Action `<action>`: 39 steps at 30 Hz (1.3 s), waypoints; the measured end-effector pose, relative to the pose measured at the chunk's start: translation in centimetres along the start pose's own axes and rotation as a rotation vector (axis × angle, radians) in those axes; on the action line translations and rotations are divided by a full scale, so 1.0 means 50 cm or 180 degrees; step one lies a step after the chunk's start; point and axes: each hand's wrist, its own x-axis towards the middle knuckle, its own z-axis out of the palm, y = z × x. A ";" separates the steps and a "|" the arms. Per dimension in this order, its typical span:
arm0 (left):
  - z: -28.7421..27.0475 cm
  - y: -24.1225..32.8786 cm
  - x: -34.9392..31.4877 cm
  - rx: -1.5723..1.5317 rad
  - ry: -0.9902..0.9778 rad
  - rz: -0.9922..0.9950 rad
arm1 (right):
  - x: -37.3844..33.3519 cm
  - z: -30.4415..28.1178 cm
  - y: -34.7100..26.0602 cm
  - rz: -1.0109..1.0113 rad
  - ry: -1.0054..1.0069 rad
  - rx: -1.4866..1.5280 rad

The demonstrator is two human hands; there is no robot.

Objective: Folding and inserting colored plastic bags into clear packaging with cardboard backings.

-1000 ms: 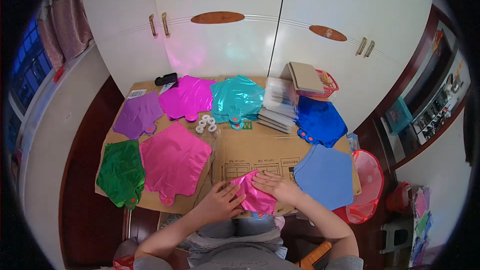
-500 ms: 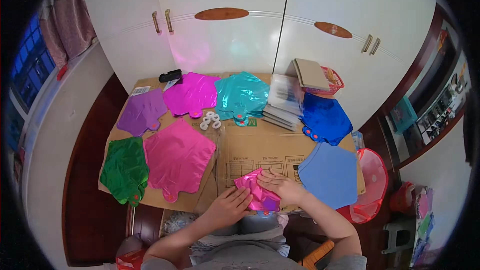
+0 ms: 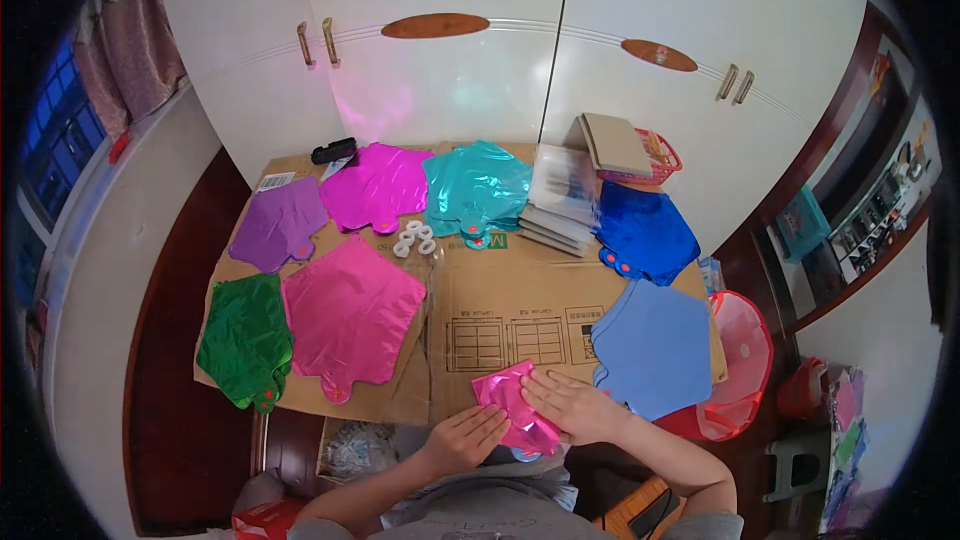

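over the near edge of the cardboard [image 3: 540, 285]: my left hand [image 3: 465, 440] and right hand [image 3: 572, 408] are lying straight-fingered on the small pink foil [image 3: 512, 392]; whether pinching, i cannot tell. foil is looking folded; green sheet [image 3: 243, 335], cardboard's left, is lying spread.

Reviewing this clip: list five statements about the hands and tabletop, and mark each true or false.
1. The left hand and right hand both touch the folded pink foil piece. True.
2. The green foil piece lies on the cardboard's right side. False: the green foil piece lies on its left.
3. White rings lie near the teal foil piece. True.
4. The dark blue piece covers the light blue piece. False: the dark blue piece lies beyond the light blue piece.
5. The right hand's fingers touch the white rings. False: they rest on pink foil.
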 end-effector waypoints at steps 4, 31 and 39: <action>-0.014 0.011 0.017 -0.0724 0.0467 -0.0415 | -0.030 0.020 0.002 -0.0057 0.0640 0.0558; -0.017 -0.221 0.152 -0.1612 -0.0894 -0.2407 | 0.132 0.046 0.177 0.1788 0.1241 0.2767; -0.012 -0.183 0.140 -0.0195 -0.0745 -0.0619 | 0.125 0.029 0.166 0.0970 0.1527 0.1239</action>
